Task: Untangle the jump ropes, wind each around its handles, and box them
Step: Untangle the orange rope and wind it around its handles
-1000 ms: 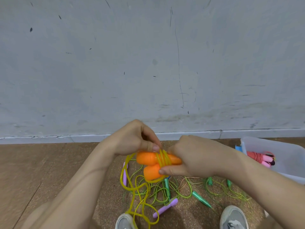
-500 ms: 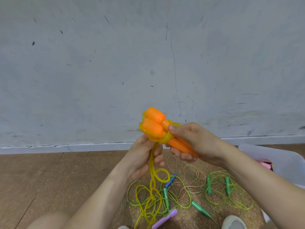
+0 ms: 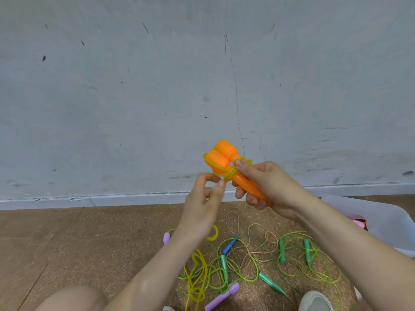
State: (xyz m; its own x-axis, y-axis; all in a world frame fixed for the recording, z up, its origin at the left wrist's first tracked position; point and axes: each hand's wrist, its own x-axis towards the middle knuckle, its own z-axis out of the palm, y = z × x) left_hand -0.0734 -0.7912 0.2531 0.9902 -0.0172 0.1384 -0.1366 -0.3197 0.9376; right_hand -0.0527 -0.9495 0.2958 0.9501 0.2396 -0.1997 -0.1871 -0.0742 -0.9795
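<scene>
1. Left hand: up in the air over the floor, fingers curled. Thumb and index tips pinch the yellow rope right at the wrap. The strand inside the pinch is mostly hidden; a yellow loop shows just below the wrist.
2. Yellow rope: several turns sit round the necks of the orange handles. The loose rest lies tangled on the floor below the left forearm.
3. Orange handles: side by side and tilted, fat ends up-left toward the wall, tapered ends down-right. Held in the air, not in the box.
4. Right hand: closed round the tapered ends, thumb on top at the wrap, fingers curled underneath.
5. Floor pile under the hands: a purple handle near the bottom edge, a blue handle, green handles in loops of green rope, and a thin braided rope across the middle.
6. Shoe at bottom right, beside the pile.
7. Box: translucent, on the floor at far right. A pink rope lies inside, partly hidden by the right forearm.
</scene>
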